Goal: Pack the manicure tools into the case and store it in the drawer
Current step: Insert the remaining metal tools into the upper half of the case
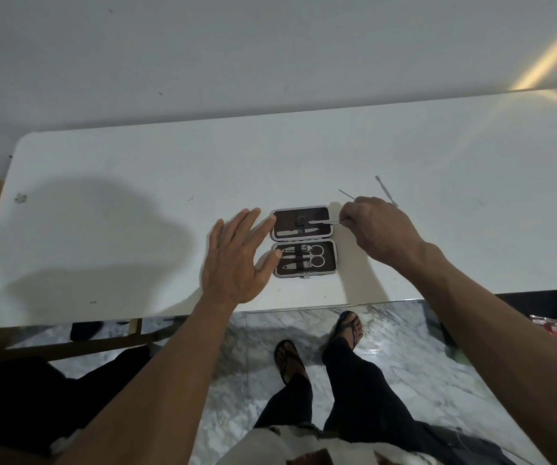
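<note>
An open manicure case (pixel 332 260) with a dark lining lies near the front edge of the white table (pixel 136 182). Its near half holds scissors (pixel 317 256) and clippers under a strap; its far half holds a flat file (pixel 287 232). My right hand (pixel 378 229) pinches a slim metal tool (pixel 324 222) and holds it over the right side of the far half. My left hand (pixel 237 260) rests flat with spread fingers against the case's left side. Two thin metal tools lie loose behind my right hand: a pick (pixel 346 193) and a longer pusher (pixel 384 187).
The table stands against a pale wall. Its front edge runs just below the case. Below it are a marble floor, my legs and sandalled feet (pixel 347 325), and a red packet (pixel 549 328) on the floor at the right. No drawer is in view.
</note>
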